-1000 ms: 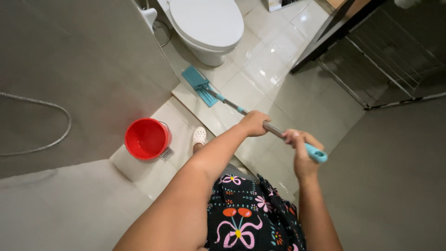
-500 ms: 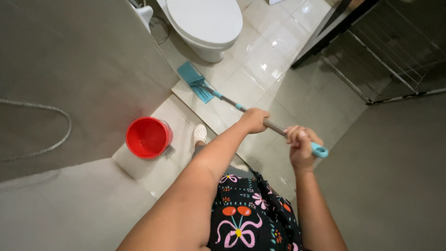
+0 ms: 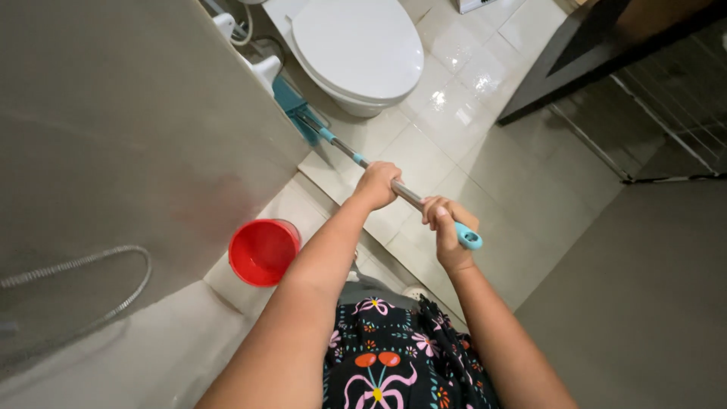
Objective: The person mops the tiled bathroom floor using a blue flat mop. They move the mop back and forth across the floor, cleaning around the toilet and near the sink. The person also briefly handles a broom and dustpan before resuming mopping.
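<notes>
Both my hands grip a long mop handle (image 3: 413, 198), silver with a teal end cap. My left hand (image 3: 376, 185) is closed around the shaft further down. My right hand (image 3: 446, 230) holds it near the cap. The teal mop head (image 3: 294, 109) lies on the wet white tile floor (image 3: 447, 113), pushed against the grey wall beside the base of the white toilet (image 3: 356, 51).
A red bucket (image 3: 263, 251) stands on the floor by the grey wall (image 3: 113, 136), left of my arm. A metal shower hose (image 3: 83, 261) hangs on that wall. A dark door frame and glass panel (image 3: 651, 83) are at the upper right.
The mop head has slid forward across the tiles toward the toilet base and the wall. My arms have stretched out with it, and the view has shifted.
</notes>
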